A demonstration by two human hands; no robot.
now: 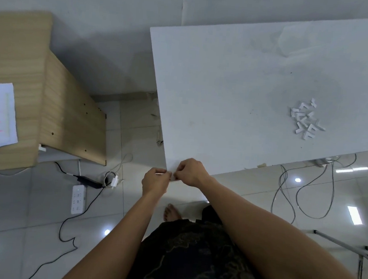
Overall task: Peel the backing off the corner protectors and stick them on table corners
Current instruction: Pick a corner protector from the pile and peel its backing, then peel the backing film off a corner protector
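Both hands were together right at the near corner of the white bench (226,87). The left hand (155,181) and the right hand (191,172) had their fingertips curled in, pinching one small white corner protector (173,177) between them, just off the bench edge. A loose pile of protectors (305,119) lay well apart on the benchtop. A power strip (78,199) sat on the floor below.
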